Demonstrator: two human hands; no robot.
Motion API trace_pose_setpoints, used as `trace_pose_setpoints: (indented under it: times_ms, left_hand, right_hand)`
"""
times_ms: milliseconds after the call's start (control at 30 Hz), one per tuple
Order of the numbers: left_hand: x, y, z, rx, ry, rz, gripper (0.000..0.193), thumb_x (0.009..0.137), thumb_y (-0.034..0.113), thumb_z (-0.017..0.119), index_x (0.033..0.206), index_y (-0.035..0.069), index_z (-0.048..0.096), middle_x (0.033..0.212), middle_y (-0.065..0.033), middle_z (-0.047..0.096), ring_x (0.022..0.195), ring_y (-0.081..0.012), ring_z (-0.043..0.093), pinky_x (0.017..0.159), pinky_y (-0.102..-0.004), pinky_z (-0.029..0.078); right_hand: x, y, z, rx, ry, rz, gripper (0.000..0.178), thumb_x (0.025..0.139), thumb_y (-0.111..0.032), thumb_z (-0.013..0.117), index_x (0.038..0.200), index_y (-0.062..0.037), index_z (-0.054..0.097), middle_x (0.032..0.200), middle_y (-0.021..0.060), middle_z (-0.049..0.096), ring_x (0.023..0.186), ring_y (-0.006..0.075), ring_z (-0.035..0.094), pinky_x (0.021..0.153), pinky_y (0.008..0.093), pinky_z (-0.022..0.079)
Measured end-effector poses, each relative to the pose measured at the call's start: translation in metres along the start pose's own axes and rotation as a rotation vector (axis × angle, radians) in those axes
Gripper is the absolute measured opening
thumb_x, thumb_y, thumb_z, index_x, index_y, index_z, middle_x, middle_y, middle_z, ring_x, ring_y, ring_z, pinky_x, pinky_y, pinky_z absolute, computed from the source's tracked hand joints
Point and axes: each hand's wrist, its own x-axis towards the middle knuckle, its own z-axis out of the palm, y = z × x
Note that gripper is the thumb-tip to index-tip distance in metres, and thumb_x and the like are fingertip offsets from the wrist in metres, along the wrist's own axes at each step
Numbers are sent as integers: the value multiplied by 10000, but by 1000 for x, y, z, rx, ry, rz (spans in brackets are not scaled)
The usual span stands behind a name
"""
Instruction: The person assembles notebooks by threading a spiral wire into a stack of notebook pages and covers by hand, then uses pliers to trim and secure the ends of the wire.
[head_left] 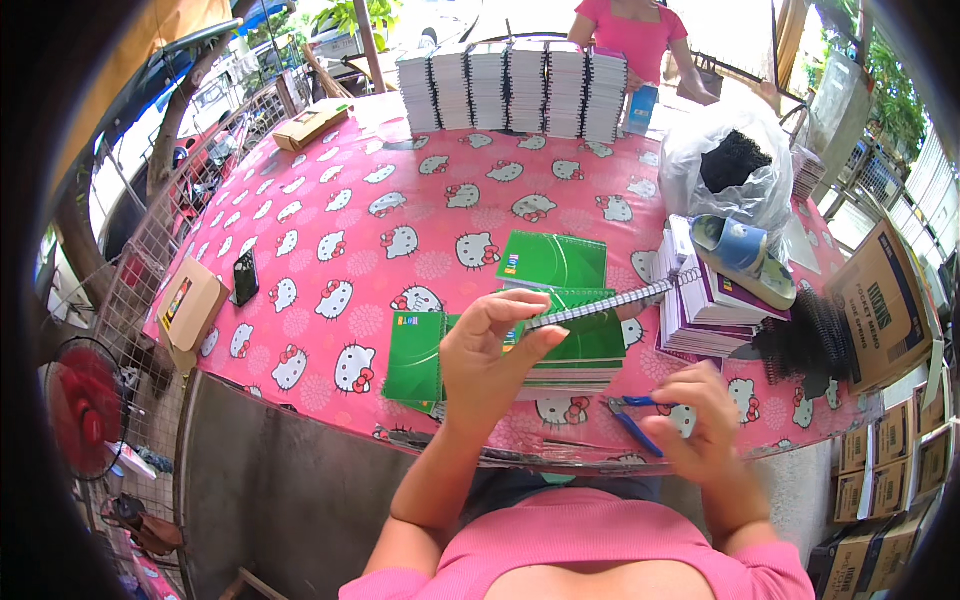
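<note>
My left hand [490,350] is up over the table edge, fingers pinched around one end of a white spiral wire [610,302] that runs off to the right along the top green notebook [575,335]. My right hand [700,420] hovers low near the edge, fingers curled loosely, just beside the blue-handled pliers [632,420] lying on the pink cat-print tablecloth [330,220]; I can't tell whether it touches them. The notebook tops a green stack, another green cover [553,260] behind it, purple-edged books [715,305] to the right.
</note>
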Motion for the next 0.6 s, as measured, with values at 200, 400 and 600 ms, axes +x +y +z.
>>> trace_pose_setpoints:
  times_ms: [200,400,600]
  left_hand:
    - [1,35,16,480,-108,603,240,736,-79,748,925,-8,620,978,-175,673,846,-237,671,716,-295,537]
    - [-31,8,22,624,-158,206,211,697,-77,771,867,-13,665,1042,-177,674,873,-199,676,754,-298,557]
    - [-39,2,23,559,-155,252,227,699,-93,759,891,-17,667,1026,-174,675,891,-203,671,760,-309,559]
  right_hand:
    - [-101,59,41,-539,-299,322,434,811,-248,680,1152,-21,537,1122,183,541,992,348,529,849,434,431]
    - [-52,15,9,68,-75,328,455,837,-202,651,1232,-32,503,1147,184,520,1024,352,513,896,442,414]
    - [-22,2,24,60,-22,199,443,823,-189,673,1205,-20,525,1093,182,549,994,350,546,860,426,450]
